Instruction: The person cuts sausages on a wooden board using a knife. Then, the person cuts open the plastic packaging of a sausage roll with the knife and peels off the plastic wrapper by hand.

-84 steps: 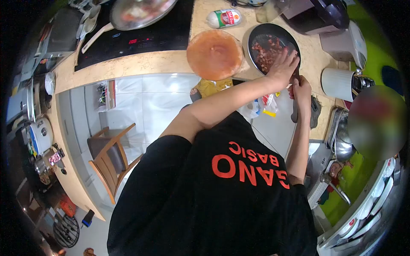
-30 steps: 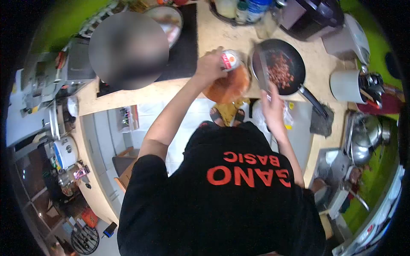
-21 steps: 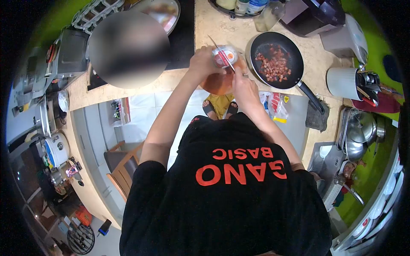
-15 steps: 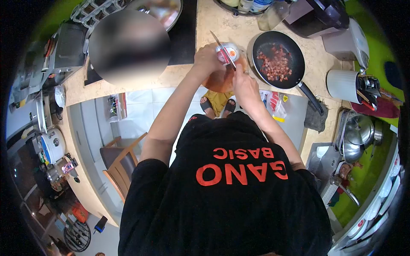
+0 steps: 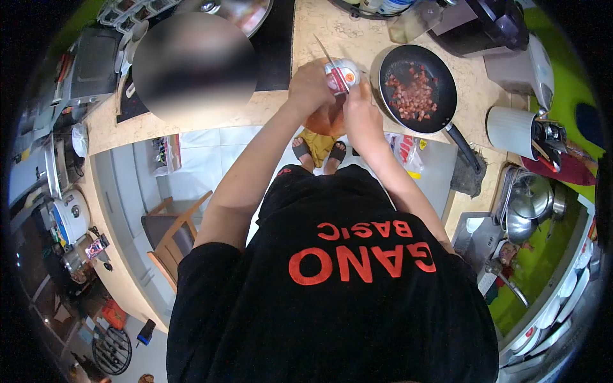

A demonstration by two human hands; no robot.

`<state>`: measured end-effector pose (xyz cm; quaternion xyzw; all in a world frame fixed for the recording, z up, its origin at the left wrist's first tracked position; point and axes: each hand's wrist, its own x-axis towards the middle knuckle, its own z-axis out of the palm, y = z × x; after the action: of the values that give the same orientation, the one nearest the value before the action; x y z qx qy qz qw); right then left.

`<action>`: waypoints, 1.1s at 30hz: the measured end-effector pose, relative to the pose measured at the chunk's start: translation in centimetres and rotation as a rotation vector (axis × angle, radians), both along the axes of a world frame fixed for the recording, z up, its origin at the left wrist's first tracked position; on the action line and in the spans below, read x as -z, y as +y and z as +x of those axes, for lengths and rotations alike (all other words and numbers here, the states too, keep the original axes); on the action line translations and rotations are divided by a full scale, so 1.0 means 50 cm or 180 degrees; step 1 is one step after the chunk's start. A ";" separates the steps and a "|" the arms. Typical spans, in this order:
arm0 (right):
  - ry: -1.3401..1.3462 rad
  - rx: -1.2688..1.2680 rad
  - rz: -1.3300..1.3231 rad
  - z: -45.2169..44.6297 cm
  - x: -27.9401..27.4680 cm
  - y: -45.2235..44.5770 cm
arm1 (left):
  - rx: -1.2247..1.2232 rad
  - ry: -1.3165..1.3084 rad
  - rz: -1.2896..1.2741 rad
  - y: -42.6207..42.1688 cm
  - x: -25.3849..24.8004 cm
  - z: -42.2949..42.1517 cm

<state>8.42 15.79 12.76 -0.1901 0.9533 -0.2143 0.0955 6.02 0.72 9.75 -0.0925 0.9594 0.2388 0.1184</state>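
My left hand (image 5: 310, 85) is closed on the side of a white and red plastic-wrapped package (image 5: 350, 76) with an orange mark on it. In my right hand (image 5: 362, 115) is the handle of a knife (image 5: 330, 59). Its blade slants up and to the left across the package; I cannot tell whether it cuts into the wrap. Under both hands lies a round reddish-brown cutting board (image 5: 327, 121), partly covered by them. Just right of the board, a black frying pan (image 5: 440, 76) holds small diced pink meat (image 5: 413, 94).
A blurred round area and a dark cooktop (image 5: 273, 64) lie to the left. On the right stand a utensil holder (image 5: 511, 131), a dark appliance (image 5: 472, 29) and a glass jar (image 5: 412, 27). A grey cloth (image 5: 468, 172) hangs below the pan handle, near the sink (image 5: 476, 233).
My right hand and the knife handle have shifted slightly up and left, closer to my left hand. The blade still crosses the package. The whole view has shifted a little.
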 end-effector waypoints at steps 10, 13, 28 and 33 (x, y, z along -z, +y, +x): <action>0.0073 -0.0051 -0.0110 0.008 -0.019 0.003 | -0.0096 0.0393 0.0029 0.002 -0.003 0.015; -0.0259 -0.0015 0.0131 0.023 -0.043 0.009 | -0.0148 0.0713 -0.0020 0.012 -0.002 0.024; -0.0226 -0.0273 0.0016 -0.021 -0.009 0.006 | 0.0004 0.0412 -0.0097 0.005 0.024 0.008; 0.0144 -0.0442 0.0232 -0.059 -0.002 -0.036 | -0.0073 0.0392 -0.0050 0.000 -0.006 0.010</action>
<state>5.45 13.98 12.84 -0.2569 0.9469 -0.1679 0.0954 6.54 0.71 10.06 -0.0896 0.9655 0.2379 0.0557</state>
